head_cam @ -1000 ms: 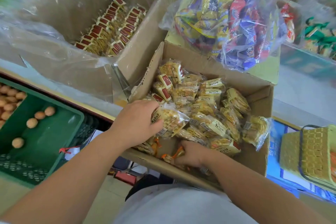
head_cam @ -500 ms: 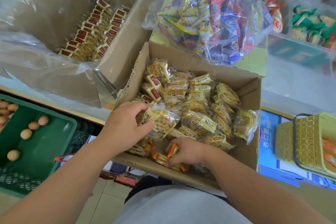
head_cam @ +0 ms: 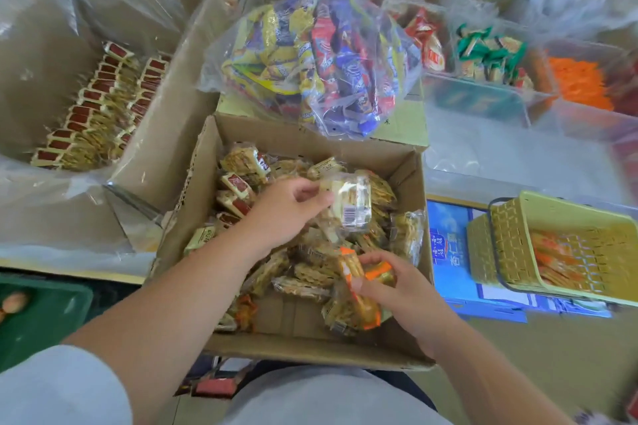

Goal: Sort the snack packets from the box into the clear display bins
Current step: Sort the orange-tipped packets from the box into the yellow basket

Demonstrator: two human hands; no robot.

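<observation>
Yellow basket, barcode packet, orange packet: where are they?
yellow basket (head_cam: 511, 245): head view, on its woven left wall.
barcode packet (head_cam: 352, 203): head view, on the wrapper above the barcode.
orange packet (head_cam: 347, 264): head view, on its orange upper end.

Sitting at right, tilting a bit: yellow woven basket (head_cam: 511, 245) with dark handle, holding orange packs (head_cam: 556, 259). Lying under it, touching: flat blue carton (head_cam: 448, 259) showing white print. Standing at upper left: big cardboard carton (head_cam: 162, 134) lined with clear plastic, holding rows of red-labelled packs (head_cam: 93, 114). Resting top centre on a yellowish carton (head_cam: 407, 121): clear bag (head_cam: 310, 62) bulging with yellow, blue and red wrapped sweets. Showing at lower left: green crate (head_cam: 48, 317), holding a brown egg (head_cam: 13, 302). Lying low centre: red thing (head_cam: 214, 386), too blurred to identify.
</observation>
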